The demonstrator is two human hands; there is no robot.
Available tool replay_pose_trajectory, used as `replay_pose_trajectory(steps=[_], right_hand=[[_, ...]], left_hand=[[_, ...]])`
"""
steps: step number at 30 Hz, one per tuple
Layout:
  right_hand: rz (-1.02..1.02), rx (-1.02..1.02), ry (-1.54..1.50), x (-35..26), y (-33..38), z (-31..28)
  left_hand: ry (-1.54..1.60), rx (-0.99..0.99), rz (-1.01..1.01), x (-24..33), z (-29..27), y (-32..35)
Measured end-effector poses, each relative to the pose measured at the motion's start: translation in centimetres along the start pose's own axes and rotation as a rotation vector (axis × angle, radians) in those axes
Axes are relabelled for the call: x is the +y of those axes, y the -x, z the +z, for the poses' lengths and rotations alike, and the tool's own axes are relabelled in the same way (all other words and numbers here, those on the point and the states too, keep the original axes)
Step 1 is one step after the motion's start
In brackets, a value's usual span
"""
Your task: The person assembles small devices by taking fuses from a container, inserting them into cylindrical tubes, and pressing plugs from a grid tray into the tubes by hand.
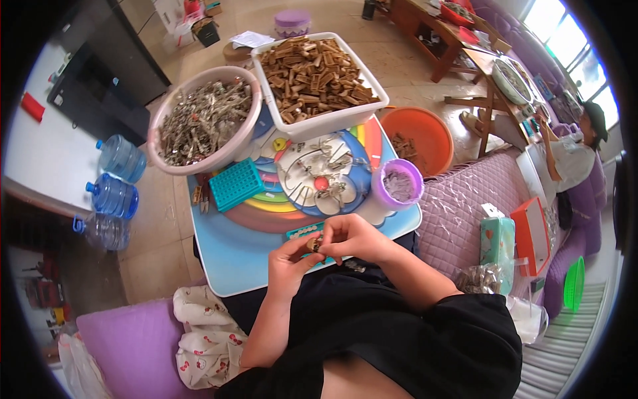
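Note:
Close together over the table's near edge, my left hand (290,266) and my right hand (357,238) meet at the fingertips. A small brown-and-gold piece (313,245) is pinched in my left fingers; its exact kind is too small to make out. My right thumb and fingers are closed against its side, and whatever they grip is hidden. Partly behind the hands lies a teal tray (303,231) with small round pieces in it. A second teal tray (236,185), full of holes, rests farther left. Shiny wrapped pieces (330,189) are scattered mid-table.
At the table's far side stand a pink basin (156,147) of shiny pieces and a white bin (376,106) of brown pieces. A purple bucket (420,179) holds clear scraps; an orange tub (446,143) is beyond it. Pliers (203,194) lie left. Another person (575,159) sits far right.

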State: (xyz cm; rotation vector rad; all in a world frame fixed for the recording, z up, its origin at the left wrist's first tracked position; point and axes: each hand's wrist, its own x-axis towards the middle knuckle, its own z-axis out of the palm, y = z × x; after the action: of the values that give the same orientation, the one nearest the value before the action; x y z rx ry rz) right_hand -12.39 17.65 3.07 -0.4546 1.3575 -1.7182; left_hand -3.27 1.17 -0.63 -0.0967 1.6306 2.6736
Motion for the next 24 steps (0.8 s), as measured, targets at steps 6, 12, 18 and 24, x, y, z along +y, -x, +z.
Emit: replay_pose_trajectory(steps=[6,12,18,24], right_hand=[[0.039,-0.032,-0.177,0.2,0.3,0.2],[-0.045,0.054,-0.15,0.7,0.7,0.5],[-0.115,0.151,0.02,0.7,0.8,0.9],[-0.132,0.203,0.045,0.9,0.7,1.9]], left_hand=[[0.071,-0.112,0.032,2.0,1.3,0.0],[0.133,-0.122,-0.079,2.5,1.9,0.2],[0.001,-0.093,-0.024,2.3,2.0,0.2],[0.044,0.026,-0.024,1.7,2.2,0.2]])
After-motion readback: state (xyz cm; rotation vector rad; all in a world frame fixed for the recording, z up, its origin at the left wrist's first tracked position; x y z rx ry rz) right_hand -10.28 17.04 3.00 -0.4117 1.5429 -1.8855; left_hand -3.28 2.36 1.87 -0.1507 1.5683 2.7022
